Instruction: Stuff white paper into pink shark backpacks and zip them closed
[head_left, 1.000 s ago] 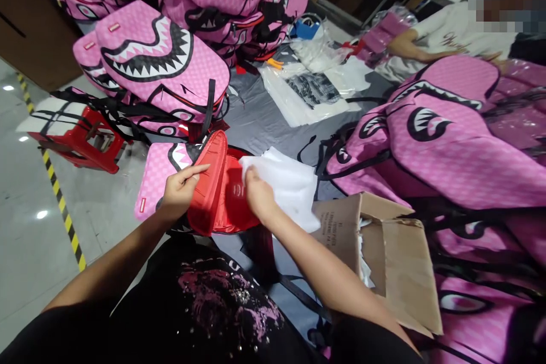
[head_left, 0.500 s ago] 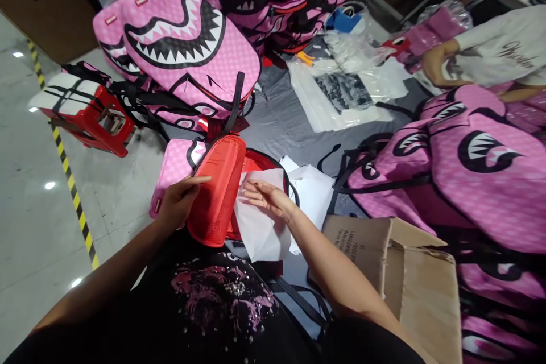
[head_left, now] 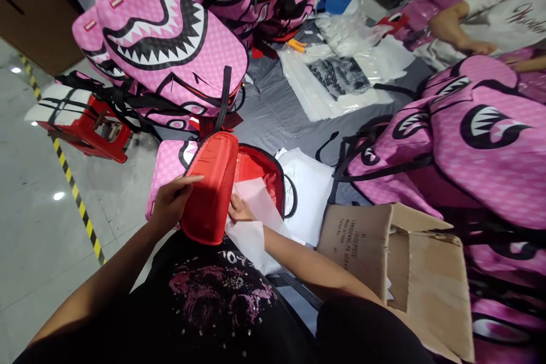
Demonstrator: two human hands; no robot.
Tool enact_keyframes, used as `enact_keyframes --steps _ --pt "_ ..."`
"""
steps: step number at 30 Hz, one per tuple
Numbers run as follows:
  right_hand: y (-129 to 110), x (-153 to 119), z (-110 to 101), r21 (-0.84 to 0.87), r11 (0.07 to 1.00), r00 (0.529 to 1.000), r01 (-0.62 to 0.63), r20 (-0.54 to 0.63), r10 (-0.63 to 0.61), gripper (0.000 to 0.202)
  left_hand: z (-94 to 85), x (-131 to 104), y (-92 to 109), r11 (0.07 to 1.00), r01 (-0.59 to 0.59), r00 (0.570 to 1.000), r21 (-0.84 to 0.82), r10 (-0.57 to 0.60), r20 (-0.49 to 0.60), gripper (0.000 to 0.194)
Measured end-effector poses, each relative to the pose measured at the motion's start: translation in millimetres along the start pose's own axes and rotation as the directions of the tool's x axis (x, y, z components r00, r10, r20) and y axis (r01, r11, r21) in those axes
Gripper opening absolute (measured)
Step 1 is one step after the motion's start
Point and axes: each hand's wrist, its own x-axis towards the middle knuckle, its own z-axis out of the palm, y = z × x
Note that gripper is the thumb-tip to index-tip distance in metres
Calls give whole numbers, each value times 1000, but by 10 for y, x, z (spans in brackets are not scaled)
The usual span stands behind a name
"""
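An open pink backpack [head_left: 260, 162] is lying at the centre of the frame, on the grey-covered tabletop [head_left: 277, 114], and its red lining is showing. The left hand [head_left: 173, 199], just left of centre, is pinching the edge of the folded-back flap [head_left: 209, 190], its thumb side lying against the red fabric. The right hand [head_left: 240, 209] is resting at the mouth of the backpack, against a thin white sheet [head_left: 256, 194]; its fingers are partly hidden, so whether they are gripping or only pressing, one cannot tell.

As for progress, the opening looks done, while the sheet seems only partly in: its upper part is lying over the red inside, and its lower part is spilling past the right wrist, toward the bottom of the frame. The flap is not yet closing over anything. More white sheets [head_left: 305, 193] are lying right of the backpack, beside a cardboard box [head_left: 354, 244] at lower right.

Other pink backpacks are standing at upper left [head_left: 166, 40] and lying along the right edge [head_left: 490, 148]; whether these are holding sheets, one cannot tell, since their insides are not showing.
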Motion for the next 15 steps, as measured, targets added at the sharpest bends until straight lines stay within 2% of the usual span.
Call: enact_keyframes --steps 2,5,6,9,12,13,15 --pt "95 -5 27 -131 984 991 -120 36 125 68 -5 -10 9 1000 -3 1000 7 3 -1 25" --pt "355 66 -141 -314 901 952 -298 -33 304 65 -1 -11 0 1000 -11 1000 -5 10 -27 24" --pt "442 109 -218 -352 885 951 -304 -52 306 65 4 -10 -8 1000 -13 999 -4 13 -32 23" --pt "616 219 -360 -423 879 974 -219 -35 225 64 18 -16 -47 999 -6 1000 50 7 -12 26" --pt "680 234 -322 -438 890 988 -125 27 152 63 -38 -34 -111 968 -37 998 247 21 66 32" --pt "697 222 -291 -436 894 989 -101 54 138 62 -84 -36 -142 933 -73 995 353 44 90 34" --pt "736 199 -243 -439 893 984 -101 87 155 62 -213 -21 -225 796 -159 987 584 110 118 40"
